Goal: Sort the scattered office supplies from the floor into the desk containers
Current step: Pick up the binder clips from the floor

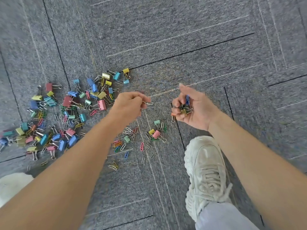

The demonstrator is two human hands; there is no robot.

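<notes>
One chunky white lace-up sneaker (206,171) of yours is standing just beside the nearest loose wire paper clips (126,146), not on them, so nothing is getting trodden into the grey carpet-tile floor (216,47).

Above that scatter, your left grip (131,103) is pinching a single silver paper clip (148,103) between thumb and fingertips. It is holding the clip clear of the floor, pointing toward your right grip (191,108). That one is lying palm up and curling loosely round a small handful of mixed clips (186,108), a blue one standing up among them. You are using that palm as a bowl, I judge, so the left can be doing the picking while you are saving trips to the counter. No desk containers are showing. Whether the small orange binder clip (173,116) at the edge of those fingers is being held or lying on the floor, I cannot tell.

Farther left, the main heap of pastel metal binder clips (66,110), mixed with more paper clips, is lying untouched, so most of the sorting is waiting. Farthest off, one lone silver-wire clip (120,29) is lying well apart.
</notes>
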